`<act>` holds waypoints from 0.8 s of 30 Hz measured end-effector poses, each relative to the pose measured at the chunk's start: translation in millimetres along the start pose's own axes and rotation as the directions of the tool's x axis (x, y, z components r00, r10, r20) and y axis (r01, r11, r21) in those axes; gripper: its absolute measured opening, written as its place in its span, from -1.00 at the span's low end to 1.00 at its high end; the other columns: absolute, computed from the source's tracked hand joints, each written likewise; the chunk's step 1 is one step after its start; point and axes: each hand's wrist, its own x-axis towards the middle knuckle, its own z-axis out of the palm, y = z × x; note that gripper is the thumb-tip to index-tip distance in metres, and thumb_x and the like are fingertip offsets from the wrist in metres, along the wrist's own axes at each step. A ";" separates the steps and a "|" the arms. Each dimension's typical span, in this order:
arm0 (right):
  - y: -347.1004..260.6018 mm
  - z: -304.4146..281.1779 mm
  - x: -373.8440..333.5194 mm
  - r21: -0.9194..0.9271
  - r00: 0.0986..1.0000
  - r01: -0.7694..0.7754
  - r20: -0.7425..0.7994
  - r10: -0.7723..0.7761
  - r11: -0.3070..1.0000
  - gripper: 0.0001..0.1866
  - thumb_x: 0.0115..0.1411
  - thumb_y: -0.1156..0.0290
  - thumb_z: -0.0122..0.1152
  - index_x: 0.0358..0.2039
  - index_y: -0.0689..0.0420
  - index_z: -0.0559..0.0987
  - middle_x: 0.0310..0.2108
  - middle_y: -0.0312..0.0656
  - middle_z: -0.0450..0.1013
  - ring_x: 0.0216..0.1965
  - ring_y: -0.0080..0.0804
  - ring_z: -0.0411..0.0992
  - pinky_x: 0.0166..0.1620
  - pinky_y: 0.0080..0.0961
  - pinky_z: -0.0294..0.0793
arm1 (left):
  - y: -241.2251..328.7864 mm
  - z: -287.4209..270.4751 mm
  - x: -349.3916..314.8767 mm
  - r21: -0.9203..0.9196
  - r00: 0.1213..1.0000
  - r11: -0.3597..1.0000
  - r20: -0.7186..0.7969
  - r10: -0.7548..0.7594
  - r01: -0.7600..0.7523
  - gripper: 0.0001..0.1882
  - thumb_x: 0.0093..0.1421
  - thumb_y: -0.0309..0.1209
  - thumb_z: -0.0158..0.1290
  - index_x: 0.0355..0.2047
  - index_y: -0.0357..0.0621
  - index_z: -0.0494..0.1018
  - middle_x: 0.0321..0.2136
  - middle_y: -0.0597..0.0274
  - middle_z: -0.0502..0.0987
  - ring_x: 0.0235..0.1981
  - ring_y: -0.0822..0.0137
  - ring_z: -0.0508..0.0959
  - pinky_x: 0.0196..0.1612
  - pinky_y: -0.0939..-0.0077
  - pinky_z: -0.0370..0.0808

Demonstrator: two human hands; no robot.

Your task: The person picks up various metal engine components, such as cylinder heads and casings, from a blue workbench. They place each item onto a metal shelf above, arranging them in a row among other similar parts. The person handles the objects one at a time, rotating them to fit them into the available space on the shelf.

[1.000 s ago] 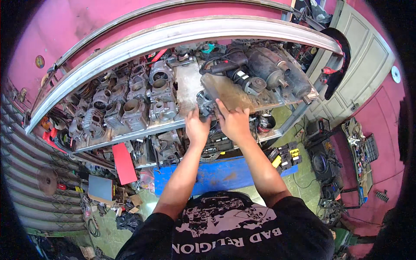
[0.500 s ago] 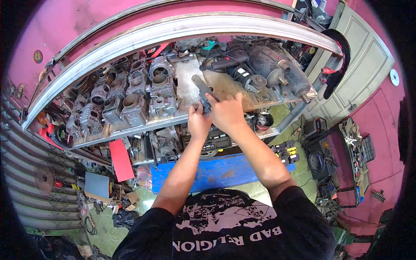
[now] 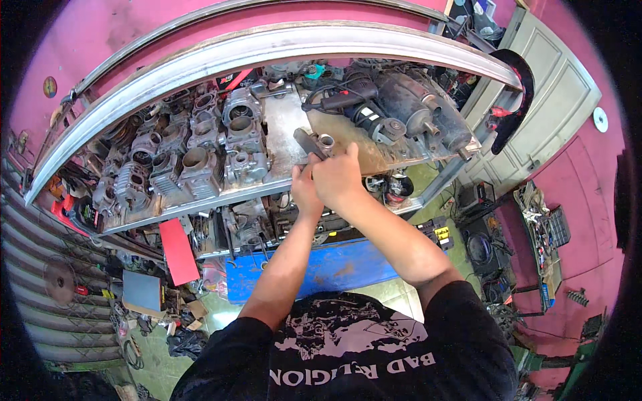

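Observation:
My right hand (image 3: 339, 179) is closed around a dark grey flat bar (image 3: 307, 142), whose blunt end sticks out up and to the left. Pressed up against it, my left hand (image 3: 305, 194) is closed too. Its fingertips are partly covered by the right hand, so what it grips is hidden. Both hands are over the front edge of a worn metal shelf (image 3: 284, 127). Just beyond the knuckles, a small metal ring (image 3: 326, 140) lies on the shelf beside the bar.
Several engine cylinders (image 3: 195, 159) crowd the shelf's left part. On the right lie an angle grinder (image 3: 381, 125) and exhaust mufflers (image 3: 409, 100). A pale metal beam (image 3: 287, 41) spans above. Below sits a blue bench (image 3: 314, 271); a red panel (image 3: 179, 252) leans left of it.
The bar has swung and now shows less of its length, with my right hand further over it. The small ring has come into sight. My view has shifted slightly.

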 end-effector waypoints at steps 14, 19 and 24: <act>-7.1 -11.2 -9.5 0.072 0.995 -0.083 0.056 0.079 0.994 -0.45 0.23 0.31 0.06 0.26 -0.03 0.52 -0.43 -0.22 0.67 -0.38 -0.26 0.65 0.03 0.00 0.14 | -7.0 -0.5 2.6 0.004 0.999 0.999 0.005 -0.032 0.032 -0.70 0.11 -0.30 0.25 -0.18 -0.18 0.64 -0.39 0.06 0.57 -0.30 -0.01 0.58 -0.27 0.13 0.53; 2.5 16.2 1.5 0.072 0.997 -0.063 -0.036 0.066 0.995 -0.46 0.22 0.30 0.09 0.24 -0.10 0.55 -0.44 -0.22 0.66 -0.35 -0.23 0.64 0.04 -0.01 0.17 | -4.1 2.0 1.2 -0.029 0.998 0.999 -0.054 0.020 -0.022 -0.67 0.09 -0.30 0.27 -0.18 -0.23 0.63 -0.30 0.02 0.57 -0.29 -0.07 0.60 -0.26 0.11 0.54; 15.8 10.8 -60.1 0.128 0.980 -0.019 -0.194 0.044 0.992 -0.48 0.19 0.27 0.16 0.21 -0.10 0.59 -0.48 -0.13 0.64 -0.34 -0.14 0.62 0.06 -0.03 0.22 | 6.6 -8.2 7.4 0.013 0.997 0.998 -0.048 -0.060 0.060 -0.60 0.03 -0.32 0.30 -0.13 -0.24 0.64 -0.25 0.00 0.58 -0.24 -0.11 0.61 -0.18 0.10 0.56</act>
